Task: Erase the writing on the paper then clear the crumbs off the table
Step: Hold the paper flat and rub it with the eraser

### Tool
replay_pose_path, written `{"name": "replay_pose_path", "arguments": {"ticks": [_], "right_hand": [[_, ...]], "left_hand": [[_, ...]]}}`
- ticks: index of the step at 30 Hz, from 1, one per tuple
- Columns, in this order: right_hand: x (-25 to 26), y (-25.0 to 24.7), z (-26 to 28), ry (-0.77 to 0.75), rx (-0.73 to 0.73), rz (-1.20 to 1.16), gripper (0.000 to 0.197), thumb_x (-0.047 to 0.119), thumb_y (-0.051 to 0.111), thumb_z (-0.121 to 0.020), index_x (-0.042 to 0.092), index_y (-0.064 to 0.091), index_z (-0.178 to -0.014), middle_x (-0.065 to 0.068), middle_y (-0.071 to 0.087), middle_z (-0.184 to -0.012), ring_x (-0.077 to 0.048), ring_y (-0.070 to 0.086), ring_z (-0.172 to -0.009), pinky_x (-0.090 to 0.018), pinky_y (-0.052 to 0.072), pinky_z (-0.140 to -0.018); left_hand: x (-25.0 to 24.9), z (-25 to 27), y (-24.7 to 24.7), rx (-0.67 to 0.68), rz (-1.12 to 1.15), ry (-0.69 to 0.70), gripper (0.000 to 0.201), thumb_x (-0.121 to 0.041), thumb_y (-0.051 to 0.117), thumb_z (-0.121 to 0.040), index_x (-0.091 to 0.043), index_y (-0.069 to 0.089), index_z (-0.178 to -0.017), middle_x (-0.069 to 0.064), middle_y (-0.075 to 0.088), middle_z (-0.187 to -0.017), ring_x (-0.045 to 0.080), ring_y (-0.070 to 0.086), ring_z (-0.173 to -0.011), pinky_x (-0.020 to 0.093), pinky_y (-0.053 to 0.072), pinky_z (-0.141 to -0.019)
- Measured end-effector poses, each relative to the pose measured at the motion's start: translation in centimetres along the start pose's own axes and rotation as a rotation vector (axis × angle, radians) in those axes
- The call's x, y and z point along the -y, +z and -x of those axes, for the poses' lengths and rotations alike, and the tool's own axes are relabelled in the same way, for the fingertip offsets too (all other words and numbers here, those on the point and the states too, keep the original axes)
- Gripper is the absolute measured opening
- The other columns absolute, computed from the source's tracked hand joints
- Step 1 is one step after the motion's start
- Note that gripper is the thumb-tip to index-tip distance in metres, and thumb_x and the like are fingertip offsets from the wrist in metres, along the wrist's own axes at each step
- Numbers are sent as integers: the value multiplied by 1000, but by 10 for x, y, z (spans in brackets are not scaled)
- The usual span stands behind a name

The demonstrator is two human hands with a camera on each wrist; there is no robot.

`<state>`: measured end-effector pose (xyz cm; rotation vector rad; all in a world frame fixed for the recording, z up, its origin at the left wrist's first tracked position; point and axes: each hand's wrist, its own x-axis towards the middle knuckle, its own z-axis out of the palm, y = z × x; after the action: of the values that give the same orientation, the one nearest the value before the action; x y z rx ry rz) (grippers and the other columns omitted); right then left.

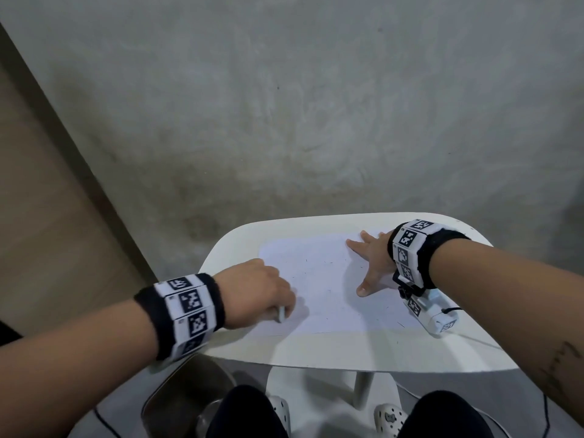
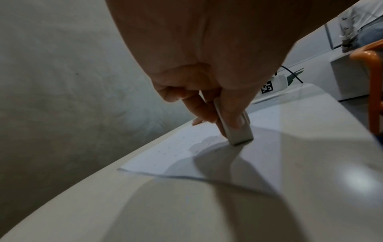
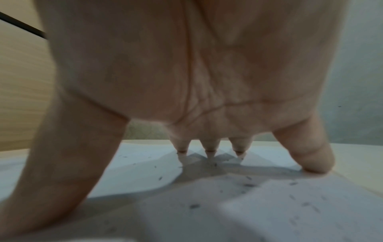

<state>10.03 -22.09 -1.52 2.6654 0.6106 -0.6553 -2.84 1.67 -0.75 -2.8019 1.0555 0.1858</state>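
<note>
The paper lies flat on the white table, dotted with dark crumbs. Your left hand pinches the eraser on its near-left part. Your right hand presses it flat, fingers spread.

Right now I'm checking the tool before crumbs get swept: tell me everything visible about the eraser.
The eraser is a small, flat, pale grey block, rubbery-looking, with worn rounded edges. It stands tilted, one narrow end pressed on the paper near its left side. The left hand pinches it between thumb and fingers, covering its upper part. Dark crumbs lie scattered on the sheet around it.
</note>
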Motion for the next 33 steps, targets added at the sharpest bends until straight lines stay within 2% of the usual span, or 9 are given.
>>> {"name": "replay_pose_path", "arguments": {"ticks": [4, 8, 10, 15, 21, 24, 28, 30, 33], "right_hand": [[-1, 0, 1, 0, 8, -17, 117, 70, 63, -72, 32, -15, -151, -5, -20, -159, -31, 4, -148, -50, 14, -115], [3, -2, 3, 20, 23, 7, 115, 68, 62, -75, 31, -18, -150, -5, -21, -158, -31, 2, -148, -49, 12, -116], [5, -4, 3, 34, 43, 28, 116, 69, 61, -75, 31, -20, -150, -5, -22, -158, -30, 1, -148, -48, 12, -116], [0, -3, 1, 7, 24, -7, 117, 70, 63, -72, 31, -16, -151, -5, -20, -159, -32, 4, -148, -50, 13, -115], [2, -2, 4, 1, 6, -6, 115, 68, 62, -74, 31, -14, -151, -6, -19, -159, -32, 2, -148, -51, 13, -115], [2, -3, 4, 3, 19, -6, 115, 67, 63, -74, 31, -15, -151, -6, -19, -159, -32, 2, -148, -51, 13, -115], [2, -4, 1, 13, 40, -4, 118, 69, 63, -72, 32, -17, -150, -5, -21, -158, -32, 0, -148, -52, 12, -115], [2, -5, 2, 15, 50, -2, 118, 70, 63, -72, 32, -18, -150, -4, -22, -158, -31, -1, -148, -51, 11, -115], [2, -4, 3, 4, 25, -13, 117, 68, 63, -74, 30, -16, -151, -7, -19, -159, -33, 2, -148, -50, 13, -115]], "left_hand": [[-3, -3, -8, 61, -92, -6, 14, -31, 53, -93, -31, 63, -103, -11, 66, -102, 19, 57, -93, 30, 29, -74], [-29, -54, -25, -6, -152, -25, 22, -31, 49, -97, -33, 58, -116, -11, 62, -117, 19, 53, -102, 29, 24, -76], [-39, -68, -25, -31, -133, -2, 24, -29, 51, -97, -34, 57, -120, -12, 62, -117, 18, 53, -101, 27, 21, -75], [-19, -36, -9, -22, -18, 3, 14, -34, 53, -96, -32, 61, -108, -11, 64, -108, 18, 58, -96, 30, 29, -80], [5, 11, -2, 102, -49, -45, 14, -37, 52, -95, -34, 61, -105, -14, 66, -103, 14, 57, -94, 28, 21, -75], [-5, -10, -10, 7, -53, -32, 17, -37, 54, -93, -33, 62, -107, -12, 67, -106, 18, 57, -98, 29, 24, -77], [-39, -62, -18, -46, -106, -5, 21, -33, 52, -97, -34, 58, -116, -13, 63, -116, 16, 52, -102, 28, 19, -76], [-40, -62, -16, -62, -87, -5, 19, -32, 53, -96, -33, 59, -114, -13, 63, -114, 17, 54, -101, 28, 20, -77], [-20, -33, -5, -68, -30, 49, 11, -34, 56, -94, -33, 63, -103, -12, 67, -102, 18, 59, -91, 29, 22, -75]]}}
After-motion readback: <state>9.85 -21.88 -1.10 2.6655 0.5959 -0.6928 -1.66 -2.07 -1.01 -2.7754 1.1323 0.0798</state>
